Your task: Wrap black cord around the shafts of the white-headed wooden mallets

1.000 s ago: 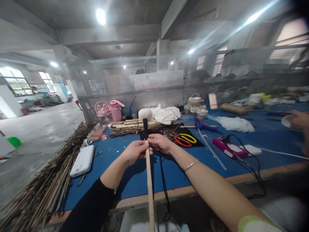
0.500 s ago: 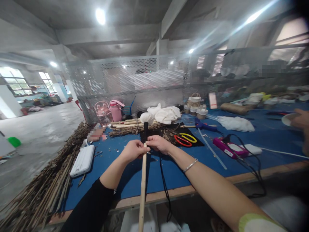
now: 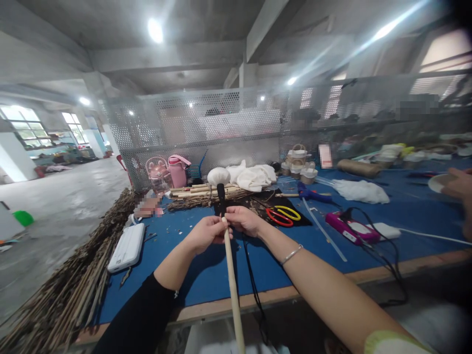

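Note:
My left hand is closed around the upper end of a pale wooden stick, which slants down past the table edge toward me. At the stick's top is a black shaft bearing a rounded white head that looks cloth-covered. My right hand pinches at the join between the black shaft and the stick; its fingertips partly hide the join. Whether shaft and stick are fixed together, I cannot tell. Just right of my right hand lie scissors with red and yellow handles on a black cloth.
Dry stalks lie along the left edge beside a white power bank. White cloth and bundled sticks lie behind my hands. A blue glue gun and a purple device with cords are rightward. Another person's hand shows far right.
The stick's lower end has swung to the right, and the white head has tipped slightly left and up. Both hands keep their hold, almost in the same place.

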The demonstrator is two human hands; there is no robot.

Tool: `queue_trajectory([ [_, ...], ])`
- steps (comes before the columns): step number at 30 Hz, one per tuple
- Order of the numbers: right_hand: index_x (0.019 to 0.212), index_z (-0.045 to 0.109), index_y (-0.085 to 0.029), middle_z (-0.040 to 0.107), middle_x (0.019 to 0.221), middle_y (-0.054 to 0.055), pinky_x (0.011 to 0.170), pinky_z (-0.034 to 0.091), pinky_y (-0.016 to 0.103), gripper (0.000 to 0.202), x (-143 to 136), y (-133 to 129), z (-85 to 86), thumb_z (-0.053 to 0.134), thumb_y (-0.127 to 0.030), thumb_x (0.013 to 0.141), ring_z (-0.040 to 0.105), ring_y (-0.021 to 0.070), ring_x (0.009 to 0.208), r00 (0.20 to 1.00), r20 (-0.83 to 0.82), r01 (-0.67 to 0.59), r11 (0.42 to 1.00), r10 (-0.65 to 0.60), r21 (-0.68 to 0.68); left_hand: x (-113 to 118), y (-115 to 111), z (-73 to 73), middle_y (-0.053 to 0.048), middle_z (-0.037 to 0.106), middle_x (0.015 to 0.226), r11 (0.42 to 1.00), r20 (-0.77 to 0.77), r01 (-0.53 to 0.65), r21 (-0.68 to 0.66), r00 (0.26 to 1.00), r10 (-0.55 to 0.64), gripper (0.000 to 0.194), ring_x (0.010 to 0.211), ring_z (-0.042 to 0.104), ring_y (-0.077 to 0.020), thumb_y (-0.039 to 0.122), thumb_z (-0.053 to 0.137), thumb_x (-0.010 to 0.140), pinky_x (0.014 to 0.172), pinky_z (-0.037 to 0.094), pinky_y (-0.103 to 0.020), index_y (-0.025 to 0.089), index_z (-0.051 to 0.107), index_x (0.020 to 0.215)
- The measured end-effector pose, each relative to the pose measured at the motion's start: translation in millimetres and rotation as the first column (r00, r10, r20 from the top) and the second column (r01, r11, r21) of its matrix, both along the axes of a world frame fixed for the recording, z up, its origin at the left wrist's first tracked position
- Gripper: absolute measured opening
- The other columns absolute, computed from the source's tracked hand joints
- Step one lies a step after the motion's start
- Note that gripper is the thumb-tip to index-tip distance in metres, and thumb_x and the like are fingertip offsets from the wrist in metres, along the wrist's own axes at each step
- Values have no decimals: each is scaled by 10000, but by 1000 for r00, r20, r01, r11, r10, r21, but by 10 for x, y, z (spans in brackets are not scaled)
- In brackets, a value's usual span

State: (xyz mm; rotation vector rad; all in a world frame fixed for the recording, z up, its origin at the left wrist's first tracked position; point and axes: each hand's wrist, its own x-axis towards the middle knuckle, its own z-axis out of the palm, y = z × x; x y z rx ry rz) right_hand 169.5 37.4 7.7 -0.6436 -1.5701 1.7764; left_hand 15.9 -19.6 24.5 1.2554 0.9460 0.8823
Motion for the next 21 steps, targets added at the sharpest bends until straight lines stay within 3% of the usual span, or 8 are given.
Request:
queue_trajectory([
  [2,700,495,-138,463,535,-51,335,118,175,294,-3,3,0,675,-367,669,261,12,353,999,16,29,999,-30,23,6,-5,5,-45,599,693,1000,-17,-17,-18,1000,17,367,636,600,-131,460,682,634,577,470,-232,135,524,697],
  [7,673,494,-141,367,436,-89,338,101,186,272,-15,-12,-3,657,-359,670,203,16,330,992,80,90,992,-96,84,0,19,-42,34,518,549,980,-125,-197,33,972,199,414,526,552,-114,456,719,597,506,457,-231,148,512,781],
  [10,705,505,-137,456,483,-52,353,137,185,282,-55,-31,-14,641,-382,674,319,36,355,990,115,67,992,-80,109,19,31,-71,21,559,600,985,-8,-170,21,985,170,484,563,582,-123,368,741,612,550,474,-245,149,502,971],
  [13,701,514,-135,512,540,-17,384,190,190,296,-99,-16,-14,616,-413,693,385,56,408,978,171,91,985,-116,147,38,53,-65,-11,580,668,992,120,-110,-60,986,117,360,567,578,-103,245,704,671,575,482,-238,138,515,958],
  [16,636,546,-128,425,463,-40,403,198,207,348,-39,-51,64,554,-457,749,308,55,401,908,327,173,944,-264,282,-30,109,2,29,509,618,962,254,-226,-151,932,258,238,468,491,-50,139,642,701,478,437,-178,154,502,894],
  [19,611,579,-127,432,459,-29,420,234,220,372,242,-311,220,536,-459,774,334,70,422,827,438,146,887,-353,439,-230,174,128,60,414,565,931,370,-327,-164,854,366,139,365,341,-9,124,559,746,333,240,-101,160,472,849],
  [21,648,604,-137,494,516,-17,443,285,220,308,549,-604,298,564,-415,774,402,81,461,831,482,39,893,-278,449,-389,201,218,59,391,556,926,423,-321,-199,824,377,56,336,280,-4,177,496,788,301,162,-99,154,464,828],
])
